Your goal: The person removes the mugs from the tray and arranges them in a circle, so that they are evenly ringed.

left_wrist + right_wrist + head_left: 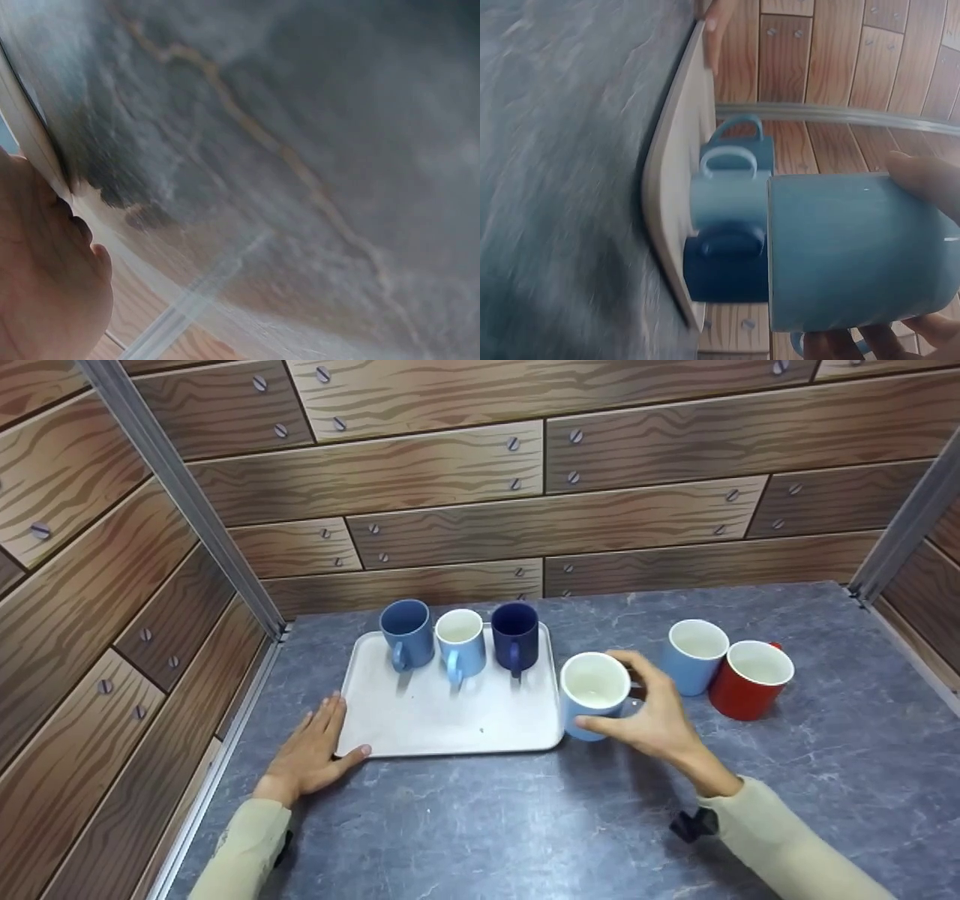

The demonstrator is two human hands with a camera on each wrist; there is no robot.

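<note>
My right hand [656,716] grips a light blue mug [855,255] with a white inside, thumb on the near side and fingers round the far side. That mug is upright, held above the table beside the tray's right end. The white tray [450,720] carries a medium blue mug [409,634], a light blue mug [469,652] and a navy mug [517,637] in a row along its back, handles towards me. At the tray's left edge my left hand [311,754] lies with straight fingers, the thumb touching the near corner.
Right of the held mug, another light blue mug [690,667] and a red mug [742,690] stand close together on the grey marbled table [480,825]. Wood-patterned walls [450,457] rise behind and at both sides, with metal corner strips [191,502].
</note>
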